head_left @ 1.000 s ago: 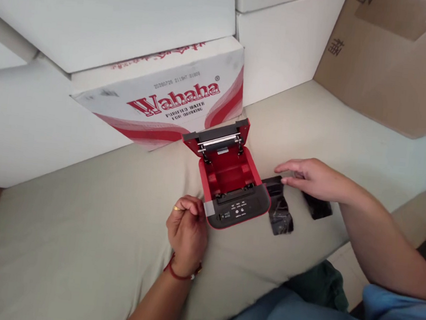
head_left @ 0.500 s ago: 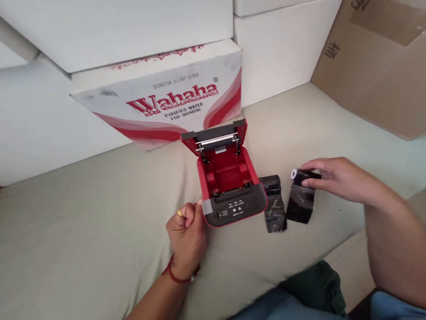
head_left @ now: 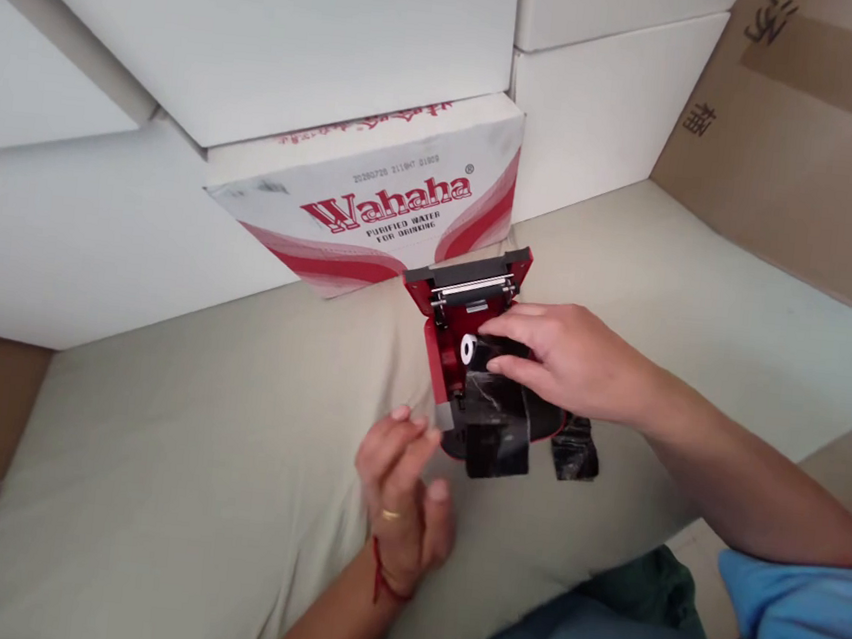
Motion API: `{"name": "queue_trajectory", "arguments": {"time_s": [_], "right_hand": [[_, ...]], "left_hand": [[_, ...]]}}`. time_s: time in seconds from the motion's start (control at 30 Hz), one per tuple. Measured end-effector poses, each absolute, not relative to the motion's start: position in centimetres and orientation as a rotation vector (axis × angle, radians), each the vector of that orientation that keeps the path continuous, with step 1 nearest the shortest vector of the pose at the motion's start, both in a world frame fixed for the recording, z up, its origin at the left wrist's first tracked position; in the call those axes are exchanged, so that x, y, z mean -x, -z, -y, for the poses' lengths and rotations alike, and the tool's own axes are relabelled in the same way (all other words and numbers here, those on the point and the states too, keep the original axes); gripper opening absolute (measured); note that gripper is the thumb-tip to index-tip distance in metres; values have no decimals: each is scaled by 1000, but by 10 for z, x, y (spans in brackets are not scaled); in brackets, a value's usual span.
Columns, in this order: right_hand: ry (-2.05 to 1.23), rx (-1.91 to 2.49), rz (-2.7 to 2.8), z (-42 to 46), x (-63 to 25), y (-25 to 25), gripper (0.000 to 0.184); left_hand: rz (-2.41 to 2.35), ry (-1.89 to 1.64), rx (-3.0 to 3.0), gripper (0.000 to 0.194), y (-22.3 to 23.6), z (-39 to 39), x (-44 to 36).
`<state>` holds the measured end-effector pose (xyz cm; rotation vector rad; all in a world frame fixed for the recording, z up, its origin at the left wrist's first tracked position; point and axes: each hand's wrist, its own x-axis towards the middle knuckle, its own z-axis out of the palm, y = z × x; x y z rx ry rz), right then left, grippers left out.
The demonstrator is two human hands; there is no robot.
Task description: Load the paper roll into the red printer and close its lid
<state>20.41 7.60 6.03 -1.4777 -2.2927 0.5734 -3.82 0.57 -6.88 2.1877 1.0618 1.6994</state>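
My right hand (head_left: 565, 358) grips a black paper roll (head_left: 496, 417) with a white core, thumb and fingers around its length. Its loose end hangs down over the front panel of a small red and black label printer (head_left: 434, 355). The printer's lid stands open, tilted back, with a metal bar and roller on its inside. Part of the printer's red compartment is hidden behind the roll and hand. My left hand (head_left: 405, 493), slightly blurred, is off the printer at its front left, fingers apart and holding nothing. Another piece of black material (head_left: 576, 449) lies to the right of the printer.
A white and red Wahaha water carton (head_left: 377, 204) stands behind the printer, among stacked white boxes (head_left: 363, 32). A large brown cardboard box (head_left: 804, 145) is at the back right. Pale cloth (head_left: 194, 458) covers the surface beneath.
My right hand has brought the black roll leftward from beside the printer to over it. My left hand has let go of the printer's front left corner and opened.
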Motion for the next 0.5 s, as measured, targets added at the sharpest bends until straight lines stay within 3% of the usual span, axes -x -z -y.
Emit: {"name": "queue_trajectory", "arguments": {"time_s": [0.1, 0.27, 0.5], "right_hand": [[-429, 1679, 2462, -77, -191, -63, 27], [-305, 1836, 2591, -82, -176, -66, 33], [-356, 1671, 2531, -89, -183, -54, 32]], "left_hand": [[-835, -1483, -2535, 61, 63, -3, 37], [-782, -1328, -2648, 69, 50, -7, 28], [-898, -1341, -2701, 51, 40, -4, 20]]}}
